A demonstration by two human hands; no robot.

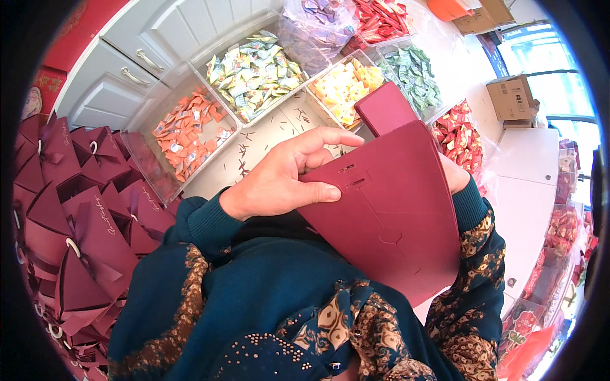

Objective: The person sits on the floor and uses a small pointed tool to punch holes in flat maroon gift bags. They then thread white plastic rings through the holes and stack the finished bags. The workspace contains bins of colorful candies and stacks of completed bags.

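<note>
A burgundy card gift box, with a curved lower edge, two small slots and cut lines, is held before my chest. My left hand grips its left edge, thumb on the front face and fingers curled behind. Only the base of my right hand shows at the box's far right edge; its fingers are hidden behind the card. A narrower burgundy flap sticks up beyond the box's top edge; whether it belongs to the same piece cannot be made out.
Clear bins of orange packets, pale green packets, yellow packets and dark green packets stand beyond my hands. Red packets lie to the right. Several finished burgundy boxes crowd the left. Small brown strips litter the white surface.
</note>
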